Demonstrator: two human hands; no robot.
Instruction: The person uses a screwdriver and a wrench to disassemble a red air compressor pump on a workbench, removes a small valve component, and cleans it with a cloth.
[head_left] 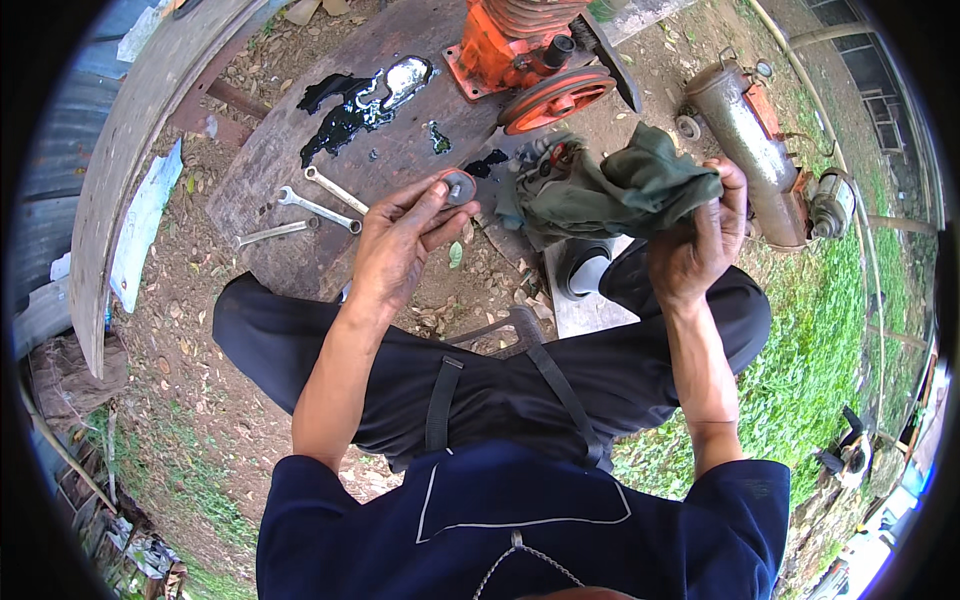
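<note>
Between the thumb and fingers of my left hand (400, 235) is a small round grey metal disc with a raised centre (460, 188) and a reddish edge. My right hand (703, 232) grips a crumpled dark green cloth (625, 190), which hangs out to the left, apart from the disc. Beyond the cloth stands an orange compressor pump (510, 50) with a red pulley wheel (558, 100), on a worn wooden board (270, 150). Left of my left hand lie several wrenches (315, 208) on the board.
Black oil (350, 125) is spilled across the board left of the pump. A rusty cylindrical air tank (745, 150) lies on the ground at the right, with a gauge at its far end. A curved wooden plank (130, 130) and corrugated sheets border the left.
</note>
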